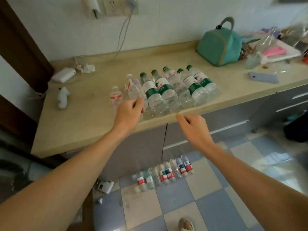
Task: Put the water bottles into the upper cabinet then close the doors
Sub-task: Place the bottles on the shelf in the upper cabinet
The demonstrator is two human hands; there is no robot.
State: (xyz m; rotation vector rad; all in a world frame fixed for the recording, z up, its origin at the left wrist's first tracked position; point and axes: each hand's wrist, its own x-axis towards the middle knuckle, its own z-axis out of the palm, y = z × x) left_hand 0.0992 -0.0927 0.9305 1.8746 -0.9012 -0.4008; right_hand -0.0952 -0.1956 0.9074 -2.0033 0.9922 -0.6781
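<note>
While left hand (pixel 129 112) holds one bottle (pixel 133 88), six more bottles (pixel 173 90) beside.

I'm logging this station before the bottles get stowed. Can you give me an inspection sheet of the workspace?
Surface: beige countertop, faint ring mark.
Job's things: water bottles stand in a row near the front edge; upper cabinet not in view.
Clutter: teal bag, phone, white power bank, litter at far right.
Grippers: left hand grips a clear bottle; right hand empty, fingers loosely curled.
Cables: grey cord hangs from the wall socket.
Surroundings: more bottles on the floor, grey lower cabinets.
</note>
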